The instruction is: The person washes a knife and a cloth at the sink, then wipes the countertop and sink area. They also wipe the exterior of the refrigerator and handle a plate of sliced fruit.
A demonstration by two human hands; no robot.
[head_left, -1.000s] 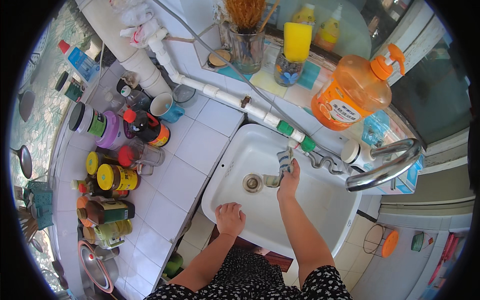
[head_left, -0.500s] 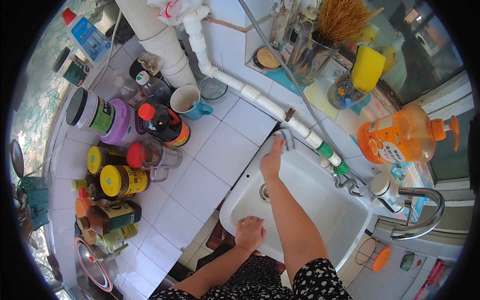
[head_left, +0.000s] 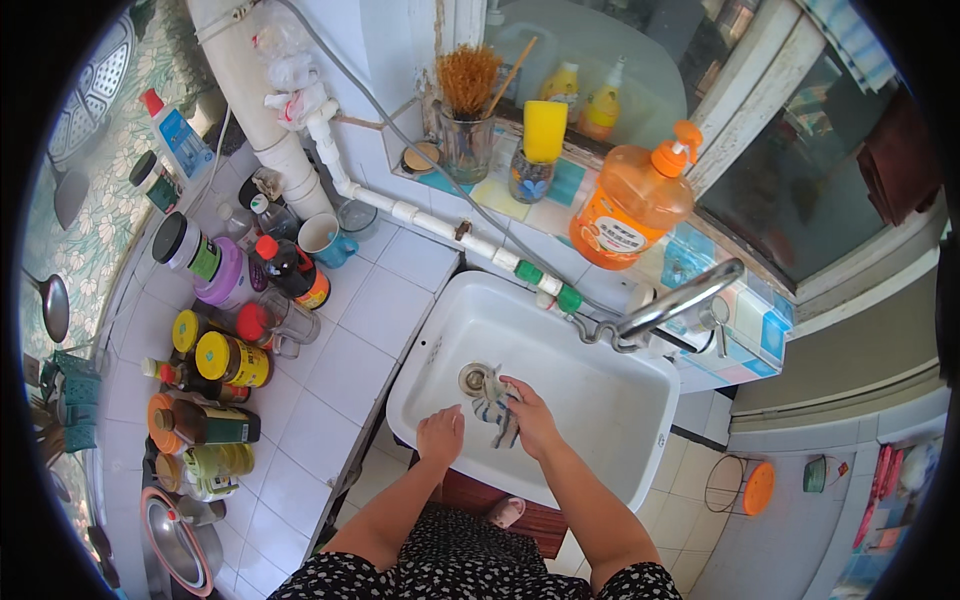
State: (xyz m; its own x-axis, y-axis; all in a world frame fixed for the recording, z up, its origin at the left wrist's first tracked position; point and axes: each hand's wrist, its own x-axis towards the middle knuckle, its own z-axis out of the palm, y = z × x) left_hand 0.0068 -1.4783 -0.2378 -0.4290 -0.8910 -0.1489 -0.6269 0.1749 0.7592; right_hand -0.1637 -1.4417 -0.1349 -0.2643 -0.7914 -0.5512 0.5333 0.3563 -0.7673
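Here we are at the fingers: the right hand point(head_left: 537, 425) has them pinched around the striped cloth point(head_left: 493, 410), which hangs crumpled over the sink point(head_left: 600, 420), toward the left edge and overlapping the right side of the drain point(head_left: 474, 379) from our view. Whether its lower end meets the basin, we can't quite tell. Across from it, the left hand point(head_left: 440, 436) sits over the sink's near-left corner, back turned to us, its fingers bent; nothing shows in them, but how tightly they curl we can't say, nor whether they rest on the rim. We'd call this the wiping step, with the cloth gathered up in one hand over a basin that looks white and bare. Any further stroke, we judge, calls for a firm grip, the cloth spread flatter, and pressure around the drain. Moving out, the metal tap point(head_left: 680, 297) arches over the sink's far-right corner, and past the far edge stands the orange soap bottle point(head_left: 628, 215). Off to the left, we see the tiled tabletop point(head_left: 350, 370) running alongside the sink, with the blue mug point(head_left: 345, 247) toward its far edge and the yellow-lidded jar point(head_left: 232, 360) over by its left edge.
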